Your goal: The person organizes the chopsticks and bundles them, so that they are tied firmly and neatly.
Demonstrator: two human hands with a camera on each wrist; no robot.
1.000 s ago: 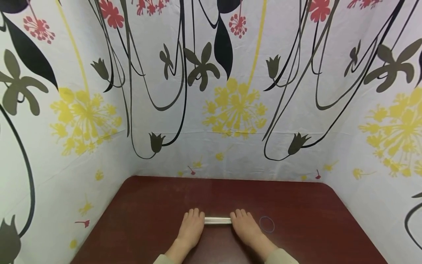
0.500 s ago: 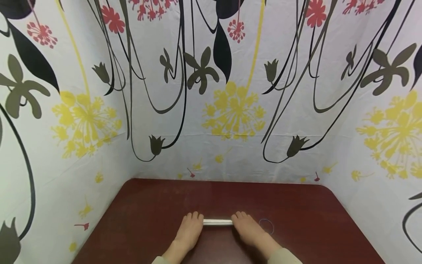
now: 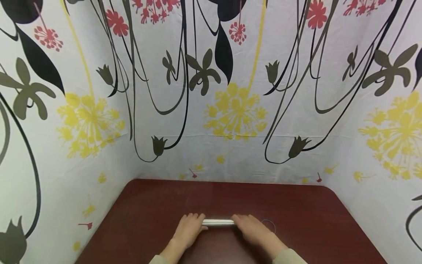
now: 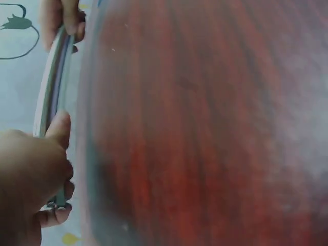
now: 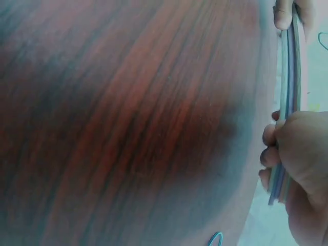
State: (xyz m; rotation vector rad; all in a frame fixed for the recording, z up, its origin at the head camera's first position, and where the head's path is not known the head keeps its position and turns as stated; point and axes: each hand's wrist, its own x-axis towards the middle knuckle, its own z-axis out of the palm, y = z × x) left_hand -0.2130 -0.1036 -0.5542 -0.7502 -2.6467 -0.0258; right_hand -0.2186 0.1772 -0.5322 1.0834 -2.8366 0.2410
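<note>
Between the two hands lies a bundle of long, thin, whitish strips (image 3: 218, 222), running level from side to side. My left hand (image 3: 189, 229) grips its left end, thumb showing below it. At the other end my right hand (image 3: 252, 228) has its fingers curled round it. The left wrist view shows several layers in the bundle (image 4: 50, 100), pale with a darker bluish one among them. Its far end (image 5: 279, 192) sticks out below the right hand (image 5: 307, 151) in the right wrist view. What exactly the strips are, I cannot tell.
A thin bluish loop (image 3: 274, 224), like a rubber band, lies on the table just right of the right hand, partly covered by it. The dark red-brown table (image 3: 158, 198) has rounded far corners. Flower-printed white cloth (image 3: 230, 161) hangs round its back and sides.
The left thumb now shows beneath the bundle. The right hand has shifted slightly right and covers more of the loop; a little more of the bundle shows between the hands. The head view has tilted slightly.
</note>
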